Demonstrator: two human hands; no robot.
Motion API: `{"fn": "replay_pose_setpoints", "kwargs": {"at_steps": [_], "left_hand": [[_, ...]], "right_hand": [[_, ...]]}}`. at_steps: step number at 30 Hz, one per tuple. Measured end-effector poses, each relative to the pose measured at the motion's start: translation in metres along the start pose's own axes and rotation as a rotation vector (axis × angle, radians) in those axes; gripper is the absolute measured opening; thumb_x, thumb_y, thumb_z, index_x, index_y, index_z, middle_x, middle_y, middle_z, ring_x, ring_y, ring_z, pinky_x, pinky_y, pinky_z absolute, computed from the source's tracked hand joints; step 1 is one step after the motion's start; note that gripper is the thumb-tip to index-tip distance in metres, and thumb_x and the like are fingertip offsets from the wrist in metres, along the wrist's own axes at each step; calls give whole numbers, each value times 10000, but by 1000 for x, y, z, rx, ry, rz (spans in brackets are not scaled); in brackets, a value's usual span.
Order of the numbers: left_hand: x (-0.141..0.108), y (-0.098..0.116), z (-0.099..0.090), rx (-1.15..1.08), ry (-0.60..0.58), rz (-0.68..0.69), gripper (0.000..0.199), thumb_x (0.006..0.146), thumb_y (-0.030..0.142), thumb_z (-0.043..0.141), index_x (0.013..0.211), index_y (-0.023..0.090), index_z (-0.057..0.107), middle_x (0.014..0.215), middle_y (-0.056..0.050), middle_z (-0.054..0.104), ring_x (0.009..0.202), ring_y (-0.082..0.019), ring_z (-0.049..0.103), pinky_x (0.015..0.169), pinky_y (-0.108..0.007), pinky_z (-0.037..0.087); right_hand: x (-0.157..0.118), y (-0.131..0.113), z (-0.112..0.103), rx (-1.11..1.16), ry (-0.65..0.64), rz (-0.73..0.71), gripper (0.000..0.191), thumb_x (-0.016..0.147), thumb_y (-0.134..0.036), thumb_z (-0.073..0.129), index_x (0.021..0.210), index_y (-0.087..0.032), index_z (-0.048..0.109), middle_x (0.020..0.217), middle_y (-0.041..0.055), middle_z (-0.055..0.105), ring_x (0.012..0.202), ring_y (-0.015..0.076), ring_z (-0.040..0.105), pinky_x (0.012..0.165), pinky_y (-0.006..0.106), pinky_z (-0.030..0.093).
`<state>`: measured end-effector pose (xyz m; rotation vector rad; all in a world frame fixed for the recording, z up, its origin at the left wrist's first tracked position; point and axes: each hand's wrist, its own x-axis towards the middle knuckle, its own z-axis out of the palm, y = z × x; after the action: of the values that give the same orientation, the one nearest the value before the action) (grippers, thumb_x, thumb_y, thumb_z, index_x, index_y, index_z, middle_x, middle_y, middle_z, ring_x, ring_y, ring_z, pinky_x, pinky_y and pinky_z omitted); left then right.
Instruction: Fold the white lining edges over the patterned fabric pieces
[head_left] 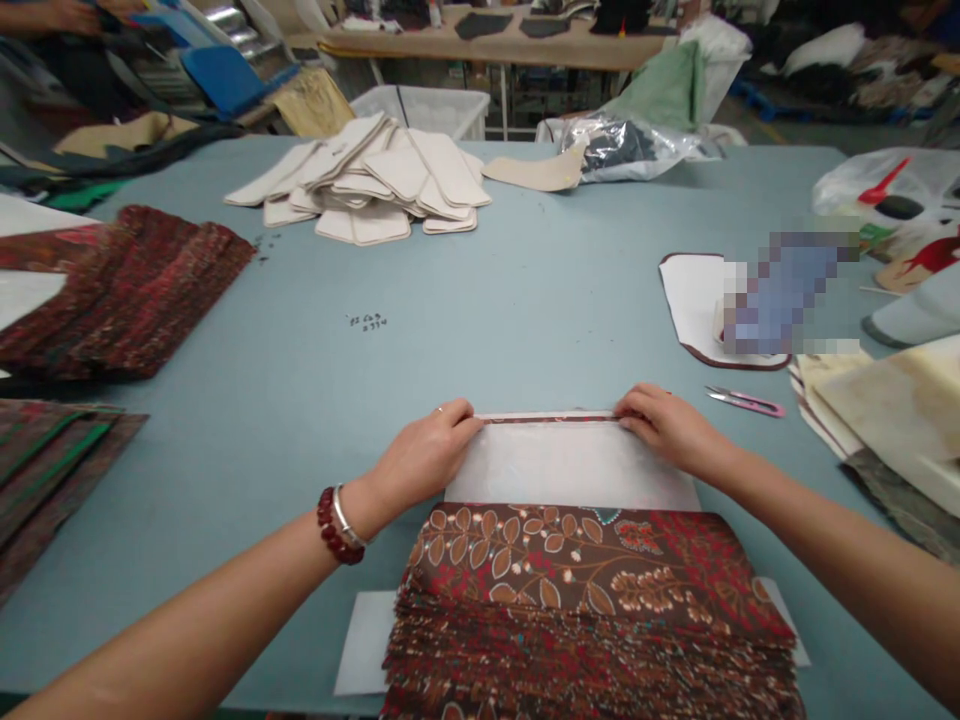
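A whitish panel with a narrow dark patterned strip along its far edge lies in front of me. My left hand, below a red bead bracelet and a silver bangle, pinches the panel's far left corner. At the far right corner, my right hand grips the same edge with its fingers closed. The panel's near part is hidden by a thick stack of brown floral fabric. White sheets stick out from under the stack on both sides.
Pink-handled snips lie right of my right hand, below a white, dark-edged piece. Cream panels are heaped at the back of the blue table. More patterned fabric lies left; plastic bags lie right.
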<state>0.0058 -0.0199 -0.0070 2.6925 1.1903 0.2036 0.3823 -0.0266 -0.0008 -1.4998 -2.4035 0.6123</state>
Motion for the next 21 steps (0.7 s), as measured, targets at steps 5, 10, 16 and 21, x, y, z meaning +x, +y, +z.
{"fn": "replay_pose_setpoints", "kwargs": {"at_steps": [5,10,16,21], "left_hand": [[-10,-9,5,-162,97,-102,288,956,169,418,1135,187,643,1090,-105,613,943,-224,624,819,-370,543],[-9,-21,4,-351,179,-172,251,947,203,449,1060,186,672,1024,-73,635,893,-193,629,811,-344,527],[-8,-24,-12,-438,331,-367,226,952,294,493,978,179,687,921,-53,669,821,-178,619,681,-290,495],[-29,37,-29,-606,24,-3,270,972,316,560,1210,220,643,1165,-83,662,1054,-198,625,903,-343,536]], "right_hand": [[10,-9,0,-177,-15,37,132,847,-171,565,727,-226,570,720,52,639,651,192,542,618,340,441],[7,-20,-17,-90,-122,122,150,812,-144,537,685,-222,528,665,35,601,568,163,497,545,313,403],[-66,-86,-60,95,-421,-131,139,961,-229,500,840,-237,568,947,48,637,882,219,579,815,388,464],[-108,-110,-69,256,-708,-52,53,929,-225,585,885,-250,598,918,22,667,789,193,608,699,313,469]]}}
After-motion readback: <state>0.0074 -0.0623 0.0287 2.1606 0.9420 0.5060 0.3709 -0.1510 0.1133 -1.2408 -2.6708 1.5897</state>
